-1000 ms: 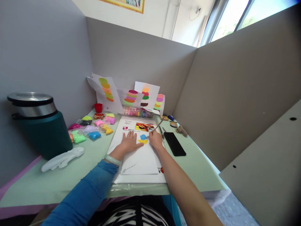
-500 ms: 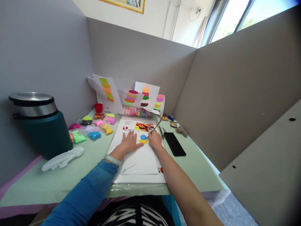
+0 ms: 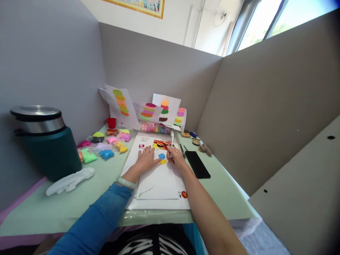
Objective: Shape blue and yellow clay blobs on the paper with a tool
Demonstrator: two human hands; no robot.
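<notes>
1. Two hands work at the middle of the frame on a white sheet (image 3: 159, 179) lying on the green surface (image 3: 79, 198). The biggest change since a second ago is in the right hand (image 3: 176, 159): its metal tool (image 3: 171, 143) leaned up and to the right then, and now it stands nearly upright, rounded end at the top.

2. The tool's lower end has come in over the blue clay (image 3: 162, 156) and the yellow clay (image 3: 163, 162), both stuck to the sheet just left of the right hand. Whether the tip touches the clay I cannot tell. I judge this a re-angling to work the patches from a new side, not a pause.

3. The right grip is clamped on the tool, fingers closed around its lower shaft.

4. The left hand (image 3: 145, 161) has hardly moved; it lies flat, fingers spread, pressing the sheet down beside the clay and holding nothing.

5. Around them, unchanged: the teal bin (image 3: 45, 141) at left, clay bags (image 3: 106, 145) at centre left, a black phone (image 3: 197, 164) just right of the sheet, and a white glove (image 3: 69, 180) at lower left.
</notes>
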